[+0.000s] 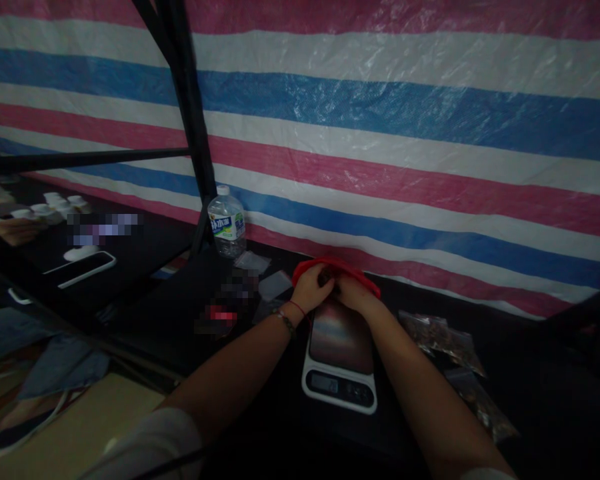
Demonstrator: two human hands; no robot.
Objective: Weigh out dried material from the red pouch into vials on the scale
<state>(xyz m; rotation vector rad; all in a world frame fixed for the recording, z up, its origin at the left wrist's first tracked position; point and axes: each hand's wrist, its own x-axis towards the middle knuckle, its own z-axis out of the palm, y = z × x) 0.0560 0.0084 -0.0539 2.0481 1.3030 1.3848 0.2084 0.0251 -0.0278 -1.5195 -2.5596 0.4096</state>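
Note:
At the far end of a white kitchen scale (340, 393) lies a red bag (365, 279); my two hands meet over it. My left hand (311, 288) is curled, with thumb and fingers around something dark that I cannot make out. From the other side, my right hand (356, 295) reaches in, its fingertips hidden near the left thumb. The scale's plate (343, 340) is bare in its visible part, and its small display is lit but hard to read.
Right of the scale lie several clear zip bags (430, 331) with brownish contents. To the left are small clear bags (275, 285) and a large plastic bottle (227, 223). Beyond a black metal frame (193, 133), another person's hand (17, 230) is near white bottles, with a phone (87, 268) nearby.

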